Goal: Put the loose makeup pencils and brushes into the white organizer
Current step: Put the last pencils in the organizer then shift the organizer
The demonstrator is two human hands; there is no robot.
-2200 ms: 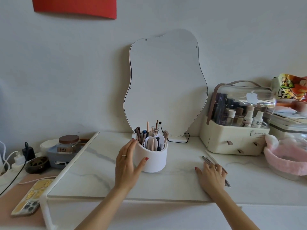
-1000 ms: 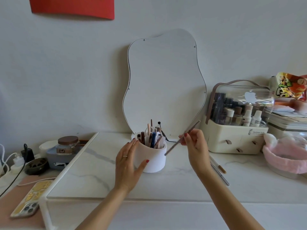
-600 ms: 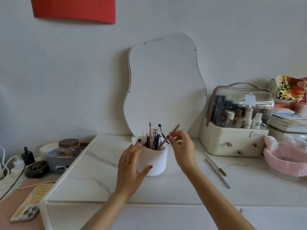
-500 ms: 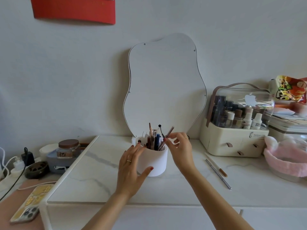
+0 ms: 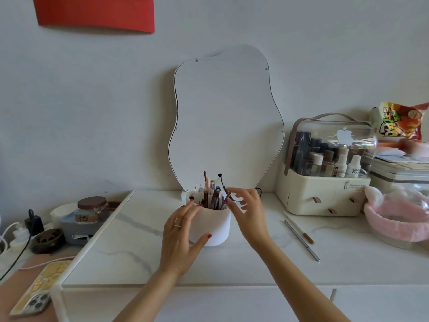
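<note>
The white organizer (image 5: 210, 225), a round cup, stood on the marble desk (image 5: 144, 247) just in front of the wavy mirror (image 5: 228, 122). One second before, the right hand (image 5: 249, 214) held a thin pencil in the air at the right of the organizer; half a second before, it was lowering this pencil into the cup. Now the pencil (image 5: 226, 201) stood inside, leaning among the other pencils and brushes, and the fingers of the right hand were spread apart just above the organizer's right rim. I could not tell if a fingertip touched the pencil's end; the grip looked released. The left hand (image 5: 183, 238) was in the same place as before, open and curved against the organizer's left wall, the thumb on the front, steadying it and not clamped around it.

So I judged that one more item was stored and that the task was not finished. Two loose items lay on the desk well to the right of the organizer: a grey pencil (image 5: 301, 240) and a white pencil with a brown tip (image 5: 299, 228), almost parallel and close together. The right hand probably had to go back there.

On writing: the cream cosmetics box (image 5: 325, 196), farther right of the organizer, showed "Serious Li…" on its front, and a white apple-shaped sticker on its clear lid. A bottle inside read "poo poo" as far as I could see. The snack bag (image 5: 399, 122) behind the box had large letters that I could not read. The jar (image 5: 91, 209) to the left of the organizer carried a label, too small to read.
</note>
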